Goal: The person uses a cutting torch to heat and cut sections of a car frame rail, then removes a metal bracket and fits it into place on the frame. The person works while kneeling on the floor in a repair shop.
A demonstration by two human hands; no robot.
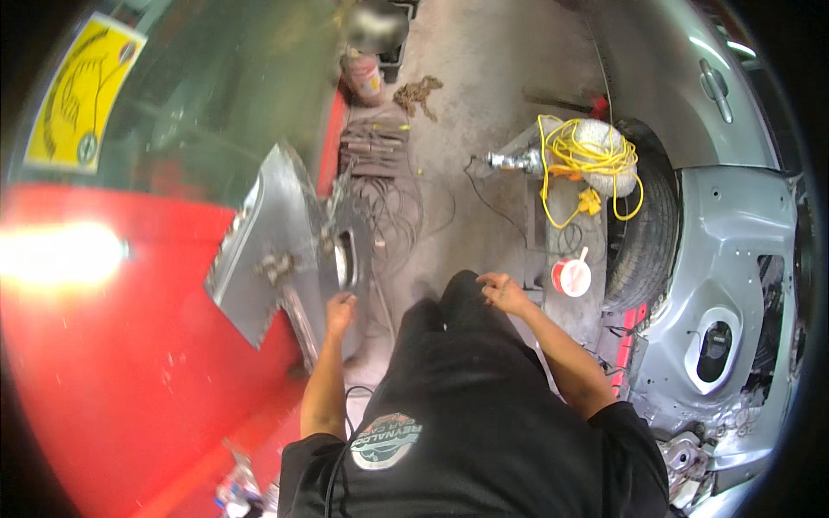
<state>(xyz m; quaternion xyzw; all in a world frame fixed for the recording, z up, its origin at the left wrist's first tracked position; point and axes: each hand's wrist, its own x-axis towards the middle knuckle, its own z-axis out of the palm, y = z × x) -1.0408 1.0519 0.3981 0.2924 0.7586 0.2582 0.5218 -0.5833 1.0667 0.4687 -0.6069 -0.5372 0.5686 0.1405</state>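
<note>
My left hand hangs beside a cut grey car body panel, its fingers curled in and no object visible in them. Whether it touches the panel's edge I cannot tell. The panel has ragged edges and a long opening on its right side, and it leans against a red wall. Over my dark-clothed thigh is my right hand, fingers loosely bent and apart, holding nothing I can see. Just to its right, a red and white tub with a stick in it stands on a grey work surface.
A yellow extension cord lies coiled beyond the tub, beside a metallic power tool. At right are a tire and a stripped silver car body. Hoses, a brown rag and a reddish container lie ahead on the floor.
</note>
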